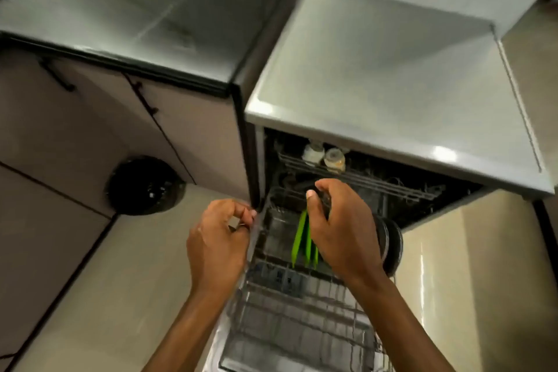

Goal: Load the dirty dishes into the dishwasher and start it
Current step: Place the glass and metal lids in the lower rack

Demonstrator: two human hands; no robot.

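Head | right hand [341, 229] grasps green utensils [299, 238] over rack [302, 320] | left hand [220, 238] curled, grasp unclear

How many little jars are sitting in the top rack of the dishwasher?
2. The left jar stands near the left end of the upper rack, and the right jar is right beside it. More may be hidden farther back.

Both bare forearms reach forward from the lower edge of the view. The left hand [219, 238] has its fingers curled toward the thumb; whether they pinch anything is unclear. The right hand [341, 229], back upward, grips green utensils [299, 238] that point down.
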